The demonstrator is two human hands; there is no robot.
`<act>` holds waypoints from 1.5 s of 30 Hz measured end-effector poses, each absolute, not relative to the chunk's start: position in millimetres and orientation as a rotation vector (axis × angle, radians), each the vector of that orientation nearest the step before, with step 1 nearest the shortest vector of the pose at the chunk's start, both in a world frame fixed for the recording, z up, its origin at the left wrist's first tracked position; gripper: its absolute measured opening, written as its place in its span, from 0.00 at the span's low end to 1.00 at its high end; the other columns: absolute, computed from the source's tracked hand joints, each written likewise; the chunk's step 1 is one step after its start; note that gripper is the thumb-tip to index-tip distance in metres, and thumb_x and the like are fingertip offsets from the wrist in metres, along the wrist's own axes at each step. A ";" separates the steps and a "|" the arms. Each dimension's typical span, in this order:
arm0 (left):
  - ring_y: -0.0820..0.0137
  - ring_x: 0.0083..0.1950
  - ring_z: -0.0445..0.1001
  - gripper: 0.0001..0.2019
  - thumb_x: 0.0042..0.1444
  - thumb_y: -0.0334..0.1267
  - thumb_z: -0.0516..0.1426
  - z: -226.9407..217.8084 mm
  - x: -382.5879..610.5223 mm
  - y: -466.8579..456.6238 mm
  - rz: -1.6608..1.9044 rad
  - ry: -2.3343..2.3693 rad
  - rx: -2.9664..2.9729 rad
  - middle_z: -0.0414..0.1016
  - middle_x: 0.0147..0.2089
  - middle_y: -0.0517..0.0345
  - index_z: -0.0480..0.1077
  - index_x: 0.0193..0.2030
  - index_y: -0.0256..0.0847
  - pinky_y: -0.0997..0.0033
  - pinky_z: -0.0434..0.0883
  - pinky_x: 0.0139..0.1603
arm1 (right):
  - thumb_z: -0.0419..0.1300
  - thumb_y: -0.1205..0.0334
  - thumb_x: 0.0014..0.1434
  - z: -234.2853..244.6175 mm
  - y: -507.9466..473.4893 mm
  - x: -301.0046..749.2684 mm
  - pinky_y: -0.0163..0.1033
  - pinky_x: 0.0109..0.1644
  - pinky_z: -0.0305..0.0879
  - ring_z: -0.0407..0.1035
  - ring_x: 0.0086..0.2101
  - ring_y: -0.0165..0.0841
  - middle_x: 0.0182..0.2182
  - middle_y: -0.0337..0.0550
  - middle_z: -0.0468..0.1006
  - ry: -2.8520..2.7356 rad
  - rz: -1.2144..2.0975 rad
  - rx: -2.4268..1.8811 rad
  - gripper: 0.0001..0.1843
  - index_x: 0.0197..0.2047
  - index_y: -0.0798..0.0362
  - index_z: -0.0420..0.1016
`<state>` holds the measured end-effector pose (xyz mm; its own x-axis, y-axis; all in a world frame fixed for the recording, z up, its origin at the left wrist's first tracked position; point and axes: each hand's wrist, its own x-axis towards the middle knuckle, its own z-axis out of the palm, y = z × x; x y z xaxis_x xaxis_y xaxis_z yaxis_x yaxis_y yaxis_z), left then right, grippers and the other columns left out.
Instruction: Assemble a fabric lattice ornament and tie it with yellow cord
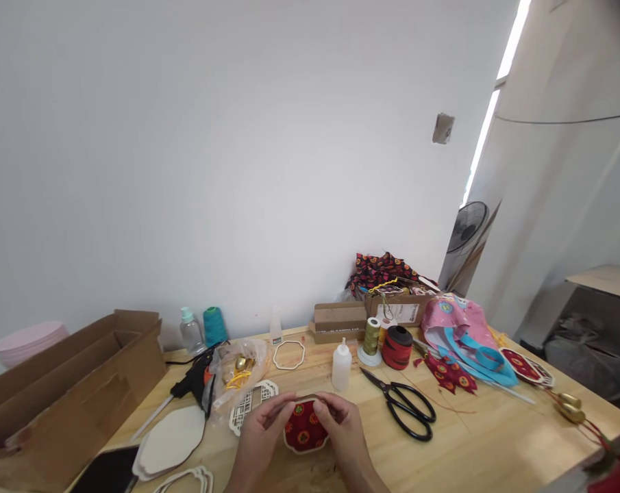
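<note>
**Cloth-faced panel (305,433) held at its upper edge; bonding unverified**

From the remote station I record the left hand (262,428) and the right hand (347,428) at the near middle of the table (474,448). Each is curled into a close pinch on the cloth-faced panel, thumbs on its front; the fingers behind are largely hidden. A pale rim shows along the panel's lower edge.

Progress, in my judgement: red patterned cloth fills the visible face, so the facing looks largely complete. A brownish strip shows at the top; I cannot tell whether it is fixed. The stack of pale blanks (170,438) at near left shows no cloth on its top face, so further pieces appear outstanding. The lattice (240,411), just beside the left hand, lies apart from the panel.

Clearance: my left side is tight, with the lattice close and the glue gun (194,380) and plastic bag (258,350) past it. To the right, the scissors (386,388) lie flat; bare wood stretches from their handles towards the near right edge. Ahead, the bottle (341,368) stands upright and could be knocked over. Beyond it, the thread spools (397,349) and small box (339,323) limit reach towards the wall (238,171).
</note>
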<state>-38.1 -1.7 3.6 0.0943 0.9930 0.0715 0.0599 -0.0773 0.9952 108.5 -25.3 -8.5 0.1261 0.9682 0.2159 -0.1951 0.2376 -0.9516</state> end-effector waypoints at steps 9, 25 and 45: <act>0.64 0.42 0.74 0.15 0.44 0.41 0.59 3.3 -40.3 -9.8 1.219 1.122 1.513 0.79 0.38 0.58 0.73 0.41 0.46 0.67 0.69 0.47 | 0.61 0.59 0.49 1.6 -30.2 113.5 0.36 0.37 0.65 0.69 0.32 0.34 0.29 0.42 0.76 -1.288 0.861 -0.848 0.07 0.32 0.48 0.78; 0.60 0.59 0.59 0.39 0.37 0.44 0.64 -16.8 -23.6 -3.1 1.312 0.819 1.077 0.63 0.58 0.50 0.55 0.58 0.48 0.63 0.59 0.56 | 0.60 0.73 0.49 -3.0 -32.0 111.5 0.36 0.36 0.66 0.68 0.33 0.31 0.31 0.39 0.75 -1.330 0.294 -0.818 0.16 0.38 0.43 0.75; 0.56 0.52 0.67 0.24 0.32 0.36 0.66 -3.1 -23.3 -6.7 1.262 0.558 0.720 0.74 0.47 0.52 0.71 0.42 0.45 0.62 0.62 0.53 | 0.56 0.38 0.45 -10.2 -12.4 106.2 0.48 0.53 0.59 0.58 0.52 0.46 0.54 0.52 0.63 -1.813 0.165 -0.753 0.43 0.60 0.49 0.50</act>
